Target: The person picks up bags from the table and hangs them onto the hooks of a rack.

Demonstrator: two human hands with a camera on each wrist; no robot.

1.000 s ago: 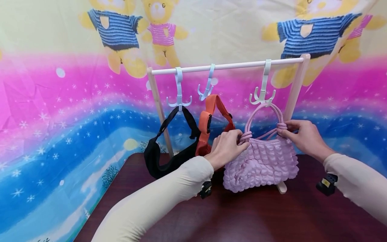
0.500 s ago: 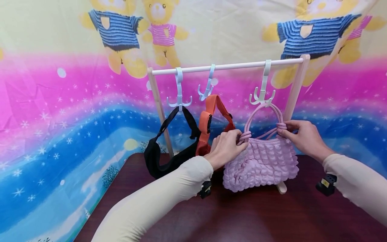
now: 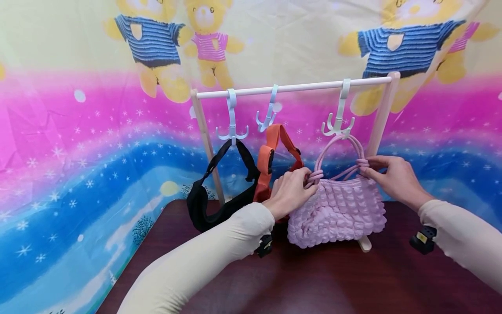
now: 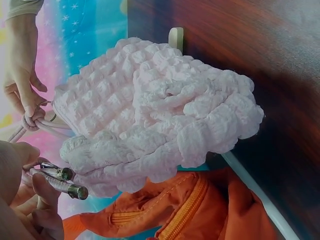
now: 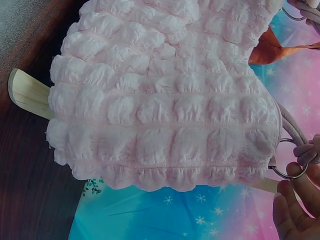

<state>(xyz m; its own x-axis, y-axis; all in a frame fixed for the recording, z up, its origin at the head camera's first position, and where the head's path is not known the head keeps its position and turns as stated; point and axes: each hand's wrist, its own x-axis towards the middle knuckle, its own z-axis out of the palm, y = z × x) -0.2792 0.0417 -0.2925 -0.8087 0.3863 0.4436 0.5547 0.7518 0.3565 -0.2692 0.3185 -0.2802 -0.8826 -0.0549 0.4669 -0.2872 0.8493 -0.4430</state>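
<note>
A pink puffy handbag (image 3: 341, 213) hangs in front of me at the right of the rack. My left hand (image 3: 290, 192) pinches the knotted left end of its cord handle (image 3: 321, 152); metal-tipped cord ends show by those fingers in the left wrist view. At the opposite knot, my right hand (image 3: 394, 176) grips the handle with thumb and fingers, beside a metal ring (image 5: 290, 172) in the right wrist view. The handle's top meets the base of a pale pronged hook (image 3: 338, 124); which prong bears it is hard to tell.
A rack with a white rod (image 3: 306, 87) stands on the dark wooden table (image 3: 298, 279). A black bag (image 3: 204, 209) hangs from the left hook (image 3: 232, 122). An orange bag (image 3: 264, 170) hangs below the middle hook (image 3: 267, 115), partly behind my left hand. A patterned cloth (image 3: 98, 174) covers the back.
The handbag, with both hands on its handle, has shifted very slightly left. Both grips look the same as before.
</note>
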